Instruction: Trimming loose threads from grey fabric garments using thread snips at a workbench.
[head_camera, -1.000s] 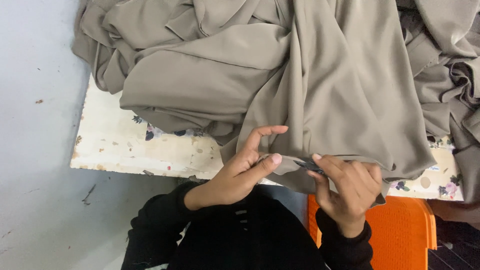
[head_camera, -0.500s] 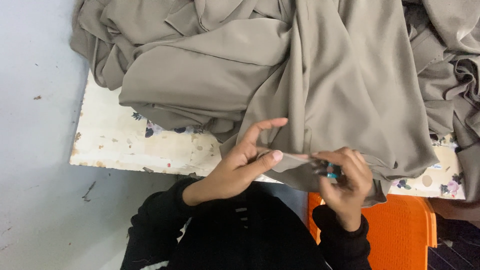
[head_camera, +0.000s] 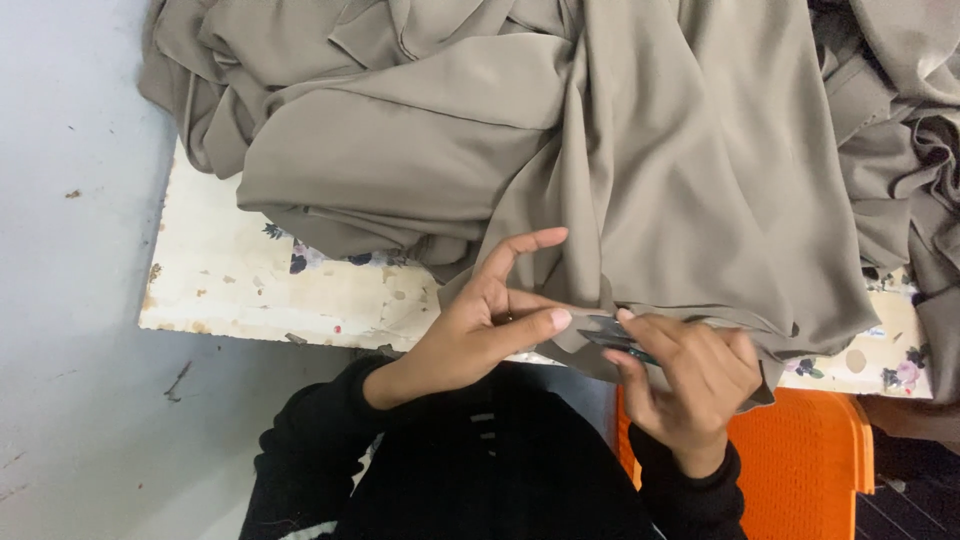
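Note:
A large heap of grey-beige fabric (head_camera: 600, 170) lies over a worn white table (head_camera: 250, 290). My left hand (head_camera: 480, 325) pinches the fabric's lower edge between thumb and fingers, with the index finger raised. My right hand (head_camera: 690, 375) sits just to its right at the same edge and grips a small dark tool (head_camera: 612, 333), probably thread snips, whose tip rests against the cloth. Both hands are at the table's near edge, above my black sleeves.
An orange plastic seat (head_camera: 810, 450) shows at the lower right. More of the same fabric is bunched at the right edge (head_camera: 920, 170). A pale grey floor (head_camera: 70, 300) runs along the left. The table's surface has floral patches (head_camera: 300, 260).
The hands have drawn closer together at the fabric edge. The dark tool in my right hand now shows against the cloth next to my left thumb.

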